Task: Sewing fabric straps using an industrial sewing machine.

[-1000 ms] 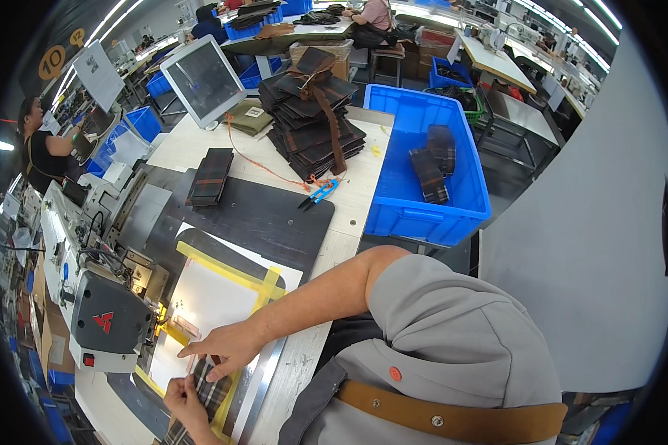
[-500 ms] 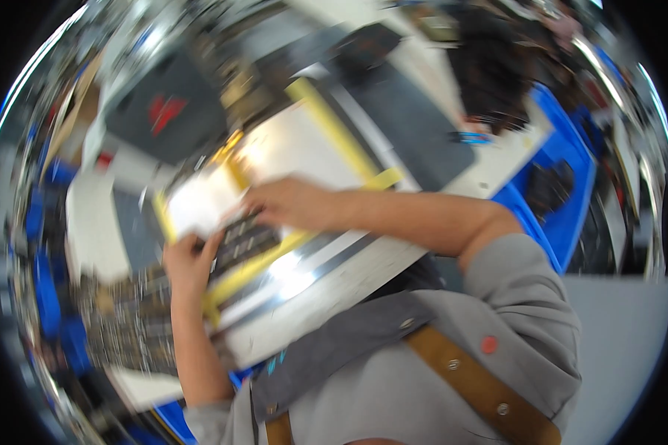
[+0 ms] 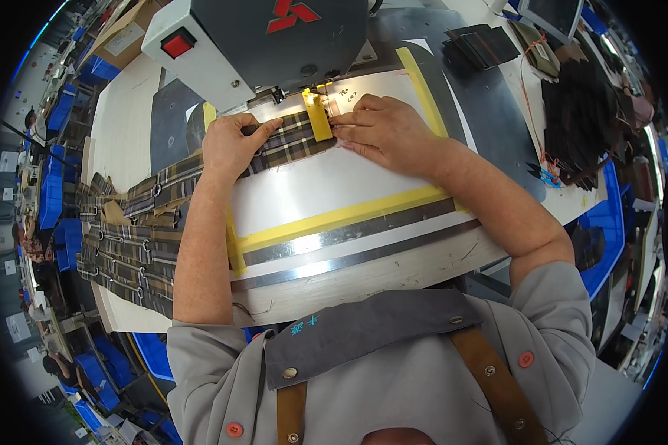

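"Where's the brown-and-black plaid fabric strip [image 3: 288, 147]?"
"On the white sheet [image 3: 326, 189], right end under the flat yellow metal bar [image 3: 318, 119]."
"Fingers?"
"Left hand [image 3: 234, 142]: thumb on the strip, can't tell whether pinching. Right hand [image 3: 390, 133]: slightly spread beside that end."

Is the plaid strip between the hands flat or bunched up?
Flat: the strip runs straight from the left hand to the yellow bar.

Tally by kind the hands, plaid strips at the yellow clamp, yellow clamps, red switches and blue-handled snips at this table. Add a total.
Hands: 2, left hand and right hand
Plaid strip: 1
Yellow clamp: 1
Red switch: 1
Snips: 1
Total: 6
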`<state>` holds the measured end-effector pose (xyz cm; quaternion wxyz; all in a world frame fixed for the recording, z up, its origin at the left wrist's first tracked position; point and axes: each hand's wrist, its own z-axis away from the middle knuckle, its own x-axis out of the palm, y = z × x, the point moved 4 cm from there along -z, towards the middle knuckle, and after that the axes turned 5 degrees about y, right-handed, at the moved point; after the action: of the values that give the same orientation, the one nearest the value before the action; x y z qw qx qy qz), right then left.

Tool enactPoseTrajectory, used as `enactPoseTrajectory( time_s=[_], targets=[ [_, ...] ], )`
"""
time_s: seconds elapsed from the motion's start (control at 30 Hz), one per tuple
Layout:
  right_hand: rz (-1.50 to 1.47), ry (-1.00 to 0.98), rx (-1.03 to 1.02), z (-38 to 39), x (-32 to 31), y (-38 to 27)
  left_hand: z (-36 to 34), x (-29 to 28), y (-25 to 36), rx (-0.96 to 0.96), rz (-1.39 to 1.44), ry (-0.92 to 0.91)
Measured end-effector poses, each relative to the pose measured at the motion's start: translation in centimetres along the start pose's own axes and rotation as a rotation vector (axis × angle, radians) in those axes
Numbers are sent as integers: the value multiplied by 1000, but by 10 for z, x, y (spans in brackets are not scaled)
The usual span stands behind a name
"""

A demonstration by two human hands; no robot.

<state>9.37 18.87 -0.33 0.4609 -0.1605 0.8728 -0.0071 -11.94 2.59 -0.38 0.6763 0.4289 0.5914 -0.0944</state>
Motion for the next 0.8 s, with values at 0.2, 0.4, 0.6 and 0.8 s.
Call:
enactPoseTrajectory(
  time_s=[0.2, 0.4, 0.6, 0.8],
  targets=[
    [-28, 33, 77, 2, 8, 14, -12, 4, 6, 40, 59, 43],
    [-27, 32, 84, 4, 4, 13, -11, 2, 11, 20, 69, 6],
    [-42, 30, 80, 2, 2, 10, -5, 3, 16, 145, 36, 83],
    [-37, -8, 111, 3, 2, 12, 22, 21, 50, 610, 119, 75]
  ],
)
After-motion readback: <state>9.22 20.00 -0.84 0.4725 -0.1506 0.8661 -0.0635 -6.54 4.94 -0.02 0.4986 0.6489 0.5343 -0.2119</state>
